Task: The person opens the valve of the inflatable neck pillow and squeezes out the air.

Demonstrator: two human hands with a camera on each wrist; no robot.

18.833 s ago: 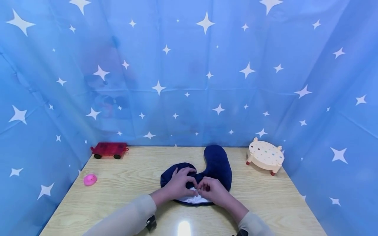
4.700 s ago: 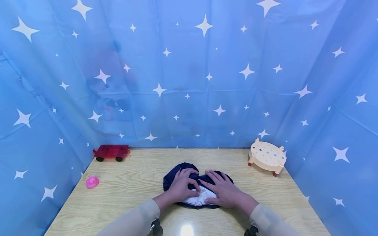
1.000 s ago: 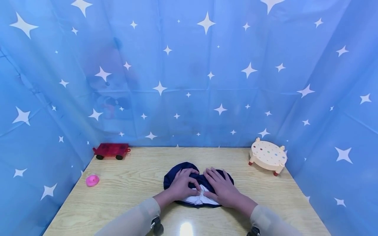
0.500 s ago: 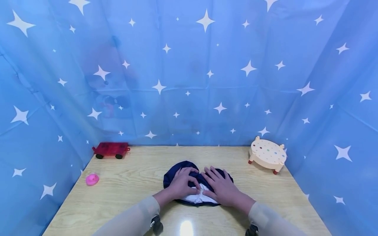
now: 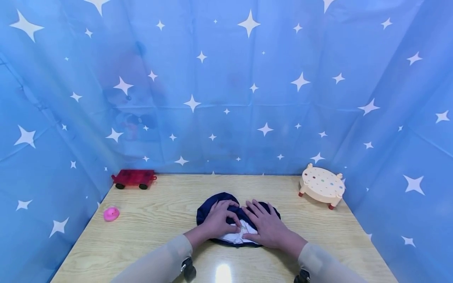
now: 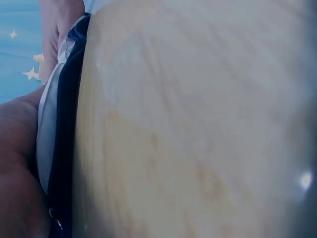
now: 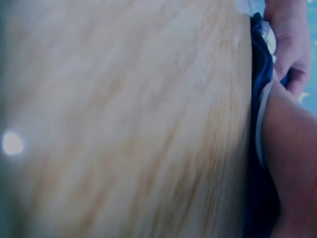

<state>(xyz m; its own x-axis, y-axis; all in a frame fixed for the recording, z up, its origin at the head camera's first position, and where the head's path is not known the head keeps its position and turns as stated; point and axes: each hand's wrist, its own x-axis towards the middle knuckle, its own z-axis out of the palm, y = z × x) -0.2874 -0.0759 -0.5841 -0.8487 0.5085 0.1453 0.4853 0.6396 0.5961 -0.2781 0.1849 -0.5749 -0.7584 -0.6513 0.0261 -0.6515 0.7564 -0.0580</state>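
Note:
A navy U-shaped neck pillow [image 5: 219, 198] lies on the table, its cover parted along the near side so that white inner fabric [image 5: 230, 238] shows. My left hand [image 5: 216, 221] lies over its left part, thumb and forefinger pinching at the opening's edge. Over the right part rests my right hand [image 5: 267, 224], its fingers spread and straight, thumb on the white fabric. In the left wrist view a small metal zipper part [image 6: 52, 213] shows on the navy edge [image 6: 64, 139]. Both hands hide much of the pillow's top.
A red toy wagon [image 5: 133, 178] stands at the back left of the wooden table [image 5: 159, 220]. In front of it sits a small pink toy [image 5: 111, 214]. A cream dotted toy table [image 5: 322, 184] stands tilted at the back right. Blue starry curtains surround the table.
Earlier the pillow's right arm stretched far back and my right hand pinched at the opening. That arm no longer reaches back, and my right hand lies flat. The last second shows hardly any movement.

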